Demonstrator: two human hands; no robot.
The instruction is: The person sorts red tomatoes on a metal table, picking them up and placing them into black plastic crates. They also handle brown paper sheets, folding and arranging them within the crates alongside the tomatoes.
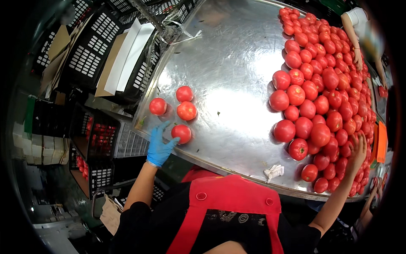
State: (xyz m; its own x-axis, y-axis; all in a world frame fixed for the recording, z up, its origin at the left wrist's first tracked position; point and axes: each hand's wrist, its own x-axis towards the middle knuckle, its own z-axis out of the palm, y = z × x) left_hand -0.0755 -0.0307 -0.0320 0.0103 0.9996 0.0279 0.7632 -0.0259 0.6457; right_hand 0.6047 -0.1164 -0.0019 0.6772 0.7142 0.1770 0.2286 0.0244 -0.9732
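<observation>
My left hand (159, 147), in a blue glove, is at the table's left edge with its fingers spread and nothing held. Closest to its fingertips is a red tomato (181, 133). Just beyond lie a tomato with a visible stem scar (187, 111), another tomato (184, 94) and a tomato to their left (157, 106). Far to the right, my bare right hand (358, 151) rests over the near right part of a large heap of tomatoes (320, 134). Its fingers are stretched out; what lies under the palm is hidden.
The metal table (228, 84) carries the heap along its right side. A crumpled white cloth or paper (274, 172) lies by the near edge. Black crates (91, 46) stand left, some with tomatoes. A co-worker's hand (357, 59) touches the heap's far side. An orange panel (381, 142) stands right.
</observation>
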